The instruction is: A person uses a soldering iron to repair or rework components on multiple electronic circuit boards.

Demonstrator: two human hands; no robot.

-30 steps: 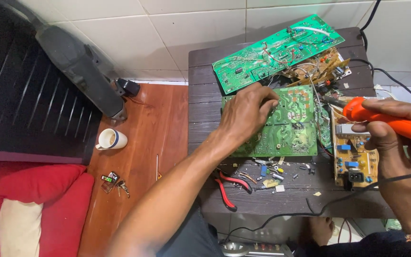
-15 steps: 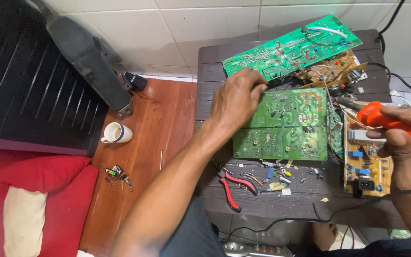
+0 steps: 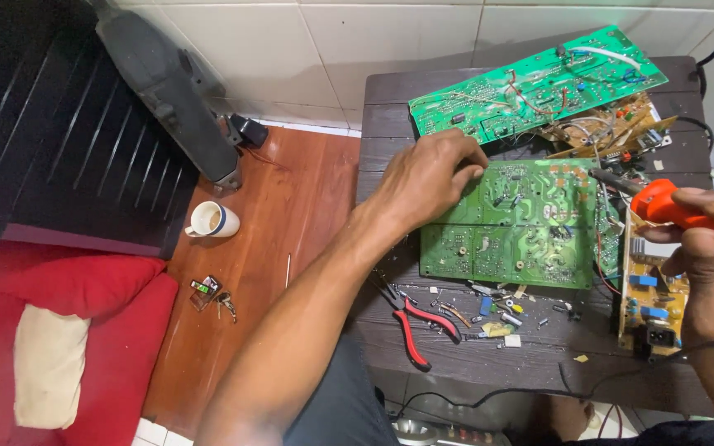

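Left hand (image 3: 427, 177): rested palm-down on the upper left corner of the green circuit board (image 3: 522, 223), fingers curled over its top edge and pressing it to the desk (image 3: 473, 351); nothing was clamped inside the hand itself.
Right hand (image 3: 708, 256): wrapped tight around the orange soldering iron (image 3: 671, 206), thumb on top, at the right edge of the view.
Soldering iron: its dark tip pointed left and hung just over the upper right corner of the green circuit board; whether it touched the surface, I could not tell.
Green circuit board: lay flat, solder side up, in the middle of the desk, stretching from the left hand across to the right hand.
Small brown board (image 3: 650, 293): sat just right of the green one, directly under the right hand.
Long green board (image 3: 539, 83): lay tilted along the far side of the desk, beyond the left hand, with a tangle of wires and parts beside it.
Red-handled pliers (image 3: 415, 326): lay on the near side of the desk, below the left forearm, next to scattered small components.
Floor: a white cup (image 3: 212, 220) stood on the wooden boards, well left of the desk, with a red cushion (image 3: 68, 330) further left.
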